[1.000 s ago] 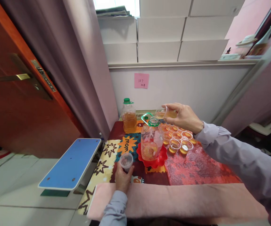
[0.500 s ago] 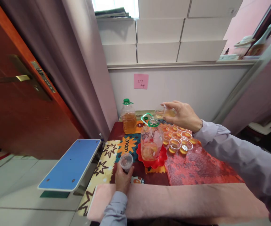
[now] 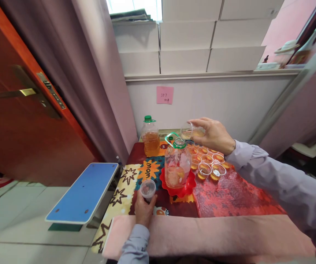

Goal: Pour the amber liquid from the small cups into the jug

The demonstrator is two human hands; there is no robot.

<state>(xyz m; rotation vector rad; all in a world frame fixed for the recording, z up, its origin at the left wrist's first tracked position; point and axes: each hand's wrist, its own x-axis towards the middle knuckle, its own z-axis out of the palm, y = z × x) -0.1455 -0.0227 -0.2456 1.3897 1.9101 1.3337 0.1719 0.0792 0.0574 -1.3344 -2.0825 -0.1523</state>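
Tipped on its side, a clear plastic cup (image 3: pixel 187 130) with pale yellow liquid is in my right hand (image 3: pixel 215 135), its rim above the mouth of an uncapped clear jug (image 3: pixel 175 167). Some liquid is at the jug's bottom, and the jug stands on a red scalloped dish (image 3: pixel 191 182). My left hand (image 3: pixel 144 209) is closed round a stack of clear plastic cups (image 3: pixel 148 189), left of the dish. Behind and right of the jug, several clear cups of amber liquid (image 3: pixel 204 171) stand close together.
A capped jug of amber liquid (image 3: pixel 151 143) stands at the back left of the patterned table (image 3: pixel 215 200). A pink cloth (image 3: pixel 215 234) lies along the near edge. Left of the table is a blue stool (image 3: pixel 83 192); a wall with a pink note (image 3: pixel 164 95) is behind.
Both hands and the cups they hold keep nearly the same places. The view has shifted very slightly; the cup stays tilted over the jug.
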